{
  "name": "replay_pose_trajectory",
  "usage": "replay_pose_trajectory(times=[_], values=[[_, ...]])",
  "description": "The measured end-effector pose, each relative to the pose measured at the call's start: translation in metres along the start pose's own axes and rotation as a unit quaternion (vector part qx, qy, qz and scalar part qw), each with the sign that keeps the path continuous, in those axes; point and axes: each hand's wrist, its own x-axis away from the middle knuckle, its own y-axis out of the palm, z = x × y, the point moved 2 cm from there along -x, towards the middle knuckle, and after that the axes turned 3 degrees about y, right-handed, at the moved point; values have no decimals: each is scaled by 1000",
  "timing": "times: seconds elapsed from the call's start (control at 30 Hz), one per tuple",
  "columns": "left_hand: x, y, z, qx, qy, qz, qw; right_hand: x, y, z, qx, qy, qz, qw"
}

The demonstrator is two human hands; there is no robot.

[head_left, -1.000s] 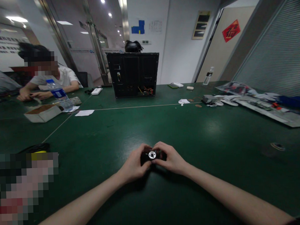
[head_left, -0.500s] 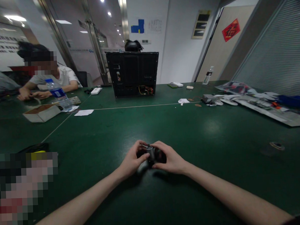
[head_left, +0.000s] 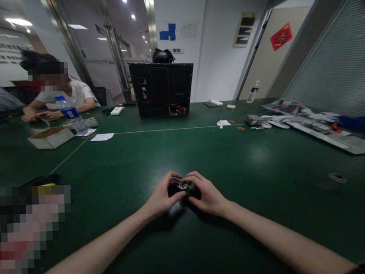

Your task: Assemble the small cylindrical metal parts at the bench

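Note:
Between my hands, just above the green table, is a small dark round part [head_left: 183, 186] with a silvery ringed face turned up towards me. I cannot make out its exact kind. My left hand [head_left: 163, 196] is curled around its left side, thumb in front and fingers behind. From the right, my right hand [head_left: 211, 195] pinches it with fingertips at the back and thumb near the front. The fingers cover much of the part's sides.
The green table [head_left: 135, 154] spreads all around. A black-cased monitor [head_left: 163, 89] stands at the back. On the left are a cardboard box [head_left: 52, 139], a water bottle [head_left: 72, 115] and a seated person [head_left: 64, 93]. A dark ring [head_left: 337, 178] and cluttered board [head_left: 326, 132] lie right.
The part has been tilted, so its silvery round face shows where its grey cylindrical side was seen. My left thumb has shifted right, and the right fingers have moved slightly around it.

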Motion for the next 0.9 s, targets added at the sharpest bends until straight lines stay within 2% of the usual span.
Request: replay_pose_trajectory(times=[0.17, 0.43, 0.63, 0.9], values=[[-1, 0, 2, -85, -3, 11, 996, 1, 0, 1, 13, -16, 7, 1000], [1, -3, 0, -85, 19, 4, 996, 1, 0, -3, 15, -27, 1, 1000], [0, -3, 0, -84, 23, -27, 996, 0, -3, -6, 25, -29, -3, 999], [-3, 0, 2, -149, -26, -11, 988, 1, -3, -7, 62, -9, -16, 998]])
